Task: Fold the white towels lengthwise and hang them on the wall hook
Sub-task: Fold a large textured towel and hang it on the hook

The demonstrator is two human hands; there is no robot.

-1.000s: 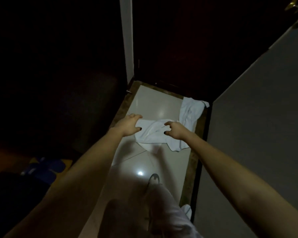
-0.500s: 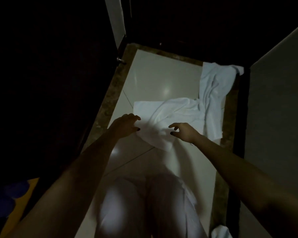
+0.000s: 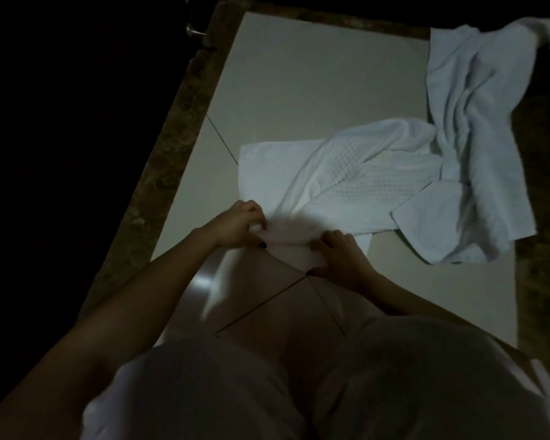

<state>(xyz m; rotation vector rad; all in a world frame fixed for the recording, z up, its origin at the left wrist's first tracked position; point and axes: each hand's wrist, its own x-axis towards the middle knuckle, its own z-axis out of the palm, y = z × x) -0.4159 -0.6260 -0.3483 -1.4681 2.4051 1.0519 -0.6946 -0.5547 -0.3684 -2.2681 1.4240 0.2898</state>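
Both hands have closed on cloth since half a second ago, when their fingers were spread above it; the view has also dropped nearer the floor.

Dim light. Left hand [image 3: 235,225]: fingers curled over the near edge of the waffle towel [image 3: 346,179], thumb tucked below, pinching a lifted fold. Right hand [image 3: 342,257]: fingers bent down onto the same edge, thumb on the near side, gripping it too. A short span of raised cloth runs between the two hands.

Waffle towel lies on the pale tiles [image 3: 315,74] inside the brown border [image 3: 172,147], well apart from the border's left run, loosely bunched along its middle. Its far end meets the second towel [image 3: 477,106], which is rumpled and lies over the border's right run, one corner reaching past the border's far corner. Which of the two lies on top where they meet, cannot tell.

Small metal knob [image 3: 192,30] sits just outside the border's left run at its far end. Person's knees [image 3: 204,392], in pale cloth, fill the space nearest the camera, between the border's two runs.
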